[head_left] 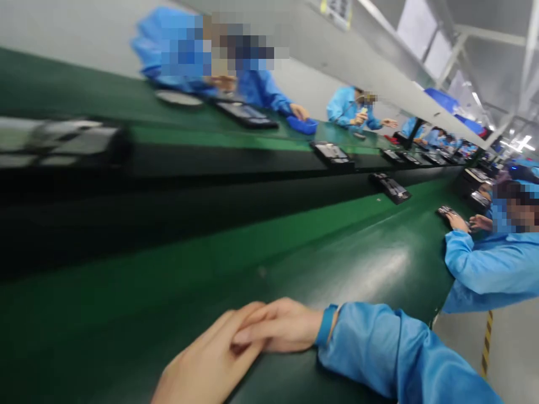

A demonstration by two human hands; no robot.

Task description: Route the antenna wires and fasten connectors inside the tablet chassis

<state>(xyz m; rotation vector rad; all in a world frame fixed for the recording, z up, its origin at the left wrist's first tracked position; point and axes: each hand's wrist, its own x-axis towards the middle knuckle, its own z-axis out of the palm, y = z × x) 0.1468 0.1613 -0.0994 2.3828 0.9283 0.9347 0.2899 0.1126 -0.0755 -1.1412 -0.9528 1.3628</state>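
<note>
My left hand (210,359) and my right hand (284,328) are folded together low in the head view, over the green tabletop (328,283). The fingers of both are closed against each other, and the right thumb lies across the left hand. No object shows between them; some fingertips are hidden in the fold. A blue band (325,325) circles my right wrist, at the end of a blue sleeve (379,342). Neither hand touches any of the trays.
Beyond the tabletop runs a dark belt (236,193) bearing black trays, one of them (332,154) at mid-view. Another black tray (391,188) lies nearer. At right a co-worker's hand (458,221) touches a dark item. Other people in blue sit across the line, beside a blue bin (302,124).
</note>
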